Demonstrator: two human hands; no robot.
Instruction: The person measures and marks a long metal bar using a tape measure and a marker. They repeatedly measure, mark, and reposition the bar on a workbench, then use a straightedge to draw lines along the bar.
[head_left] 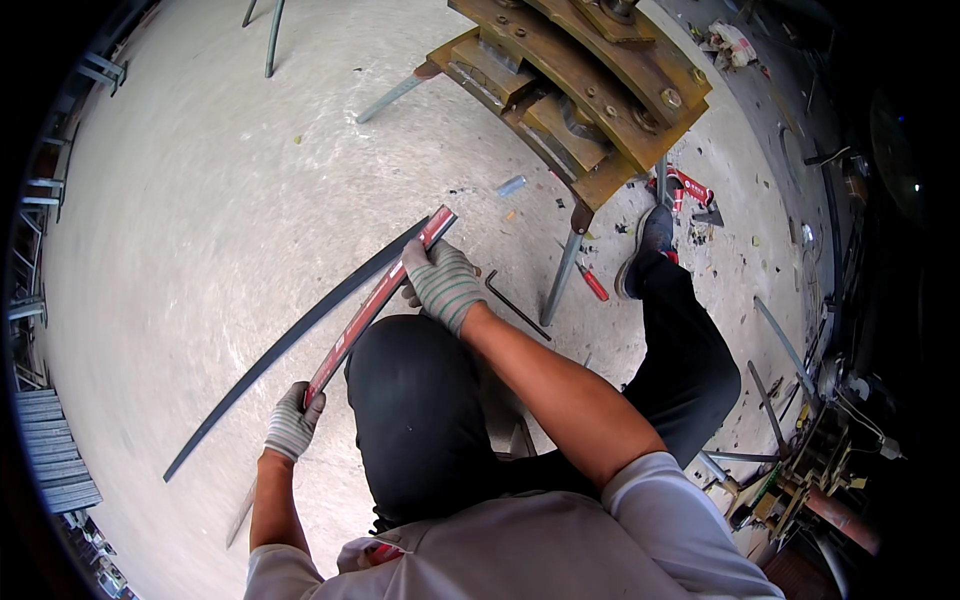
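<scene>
My left hand (pixel 292 424), in a striped knit work glove, is closed around the lower part of a long straight bar with a red printed face (pixel 368 312). Near the bar's upper end, my right hand (pixel 442 282), gloved the same way, grips it with the thumb on top. The bar slants across in front of my raised knee. Beside it on the left runs a long, slightly curved dark strip (pixel 290 345). Its upper end meets or passes behind the bar near my right hand; whether they touch, I cannot tell. A pale thin strip (pixel 240 517) shows below my left hand.
A heavy rusty-brown steel fixture (pixel 590 95) on metal legs stands ahead. On the floor lie a black L-shaped rod (pixel 515 306), a red-handled tool (pixel 593 283) and scattered scraps. Metal parts (pixel 800 490) crowd the right; stacked grey profiles (pixel 55 450) sit far left.
</scene>
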